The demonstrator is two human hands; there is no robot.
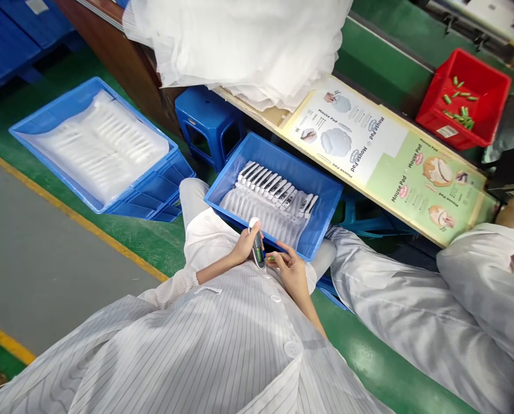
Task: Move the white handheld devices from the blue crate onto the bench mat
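Observation:
My left hand (242, 247) is closed around a slim white handheld device (257, 246), held upright in front of my lap. Its battery compartment faces me uncovered, and something green, apparently a battery, shows inside. My right hand (292, 273) pinches a small green battery (270, 259) beside the lower end of the device, its other fingers stretched out. Just beyond both hands, a blue bin (321, 184) rests by my knees. Inside it lies a row of similar white devices (269, 183) with dark openings, and white packing sheet covers the part nearer to me.
Left of me stands another blue bin (28, 127) with white-wrapped items, near a blue stool (205, 109). White sheets (248, 46) are piled on the bench, beside printed mouse pad cards (338, 132). A red bin (433, 103) holds green batteries. A co-worker (395, 282) sits at the right.

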